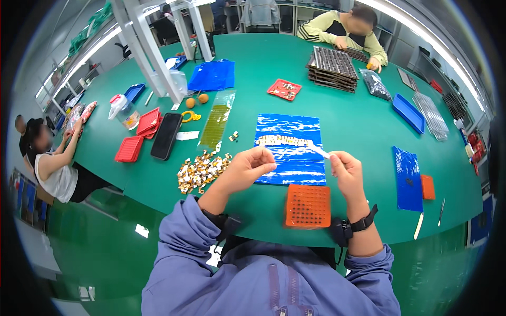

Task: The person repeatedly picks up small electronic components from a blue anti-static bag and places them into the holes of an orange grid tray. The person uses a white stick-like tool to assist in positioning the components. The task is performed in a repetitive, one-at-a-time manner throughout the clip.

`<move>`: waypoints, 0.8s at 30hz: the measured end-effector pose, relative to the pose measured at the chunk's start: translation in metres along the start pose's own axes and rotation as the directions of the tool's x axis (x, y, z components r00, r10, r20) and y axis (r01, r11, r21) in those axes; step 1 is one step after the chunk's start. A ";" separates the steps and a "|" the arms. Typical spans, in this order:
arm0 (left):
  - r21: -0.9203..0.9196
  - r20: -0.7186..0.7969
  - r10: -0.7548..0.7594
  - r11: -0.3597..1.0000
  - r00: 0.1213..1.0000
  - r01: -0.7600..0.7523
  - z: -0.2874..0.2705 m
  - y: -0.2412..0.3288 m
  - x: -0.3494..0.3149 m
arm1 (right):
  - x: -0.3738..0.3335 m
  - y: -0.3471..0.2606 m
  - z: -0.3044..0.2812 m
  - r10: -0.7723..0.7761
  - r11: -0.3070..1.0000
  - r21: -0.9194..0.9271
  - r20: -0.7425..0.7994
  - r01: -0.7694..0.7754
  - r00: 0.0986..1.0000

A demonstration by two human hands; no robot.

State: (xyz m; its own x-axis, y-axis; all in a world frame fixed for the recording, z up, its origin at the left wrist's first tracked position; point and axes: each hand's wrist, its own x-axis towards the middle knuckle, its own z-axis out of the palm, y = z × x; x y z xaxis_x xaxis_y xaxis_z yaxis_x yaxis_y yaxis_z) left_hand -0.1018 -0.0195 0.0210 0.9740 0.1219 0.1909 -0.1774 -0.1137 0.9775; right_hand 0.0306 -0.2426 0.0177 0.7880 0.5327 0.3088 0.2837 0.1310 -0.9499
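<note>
My right hand (346, 171) pinches a thin white strip (320, 151), whose far end reaches over a shiny blue sheet (292, 171). On that sheet lies a row of small white and gold parts (284, 140). My left hand (249, 167) hovers by the sheet's left edge, its fingers curled and thumb close to them; whatever they hold, if anything, is too small to make out. Left of this hand a loose pile of small white and brown parts (199, 173) lies on the green table. An orange block with rows of holes (308, 206) stands between my forearms.
Beyond the pile are a yellow-green strip sheet (215, 126), a black phone (166, 136) and red trays (129, 149). A red tray with parts (284, 89) sits farther back. Right are a second blue sheet (407, 179) and tweezers (441, 211). Co-workers sit left and far right.
</note>
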 end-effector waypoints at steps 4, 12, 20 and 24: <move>0.697 0.007 0.014 0.717 1.000 -0.015 -0.032 0.016 -0.022 | 0.001 0.000 -0.004 0.018 0.998 0.065 -0.015 -0.017 1.000; 0.926 0.091 -0.101 0.375 0.991 -0.047 -0.075 0.041 -0.019 | 0.008 -0.004 -0.007 0.023 0.966 0.257 -0.181 0.024 0.983; 0.829 0.239 -0.106 0.540 0.965 -0.146 0.003 0.023 0.090 | 0.016 0.020 -0.020 0.086 0.953 0.303 -0.275 0.001 0.958; 0.867 0.265 -0.058 0.451 0.962 -0.212 0.025 -0.015 0.125 | 0.018 0.021 -0.021 0.069 0.969 0.246 -0.279 0.002 0.958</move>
State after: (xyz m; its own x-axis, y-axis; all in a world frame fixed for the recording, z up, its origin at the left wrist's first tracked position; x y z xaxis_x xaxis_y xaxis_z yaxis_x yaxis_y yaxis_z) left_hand 0.0262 -0.0276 0.0275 0.9851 -0.1374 0.1031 -0.1638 -0.9321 0.3232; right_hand 0.0621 -0.2479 0.0047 0.9265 0.2864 0.2439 0.1423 0.3335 -0.9319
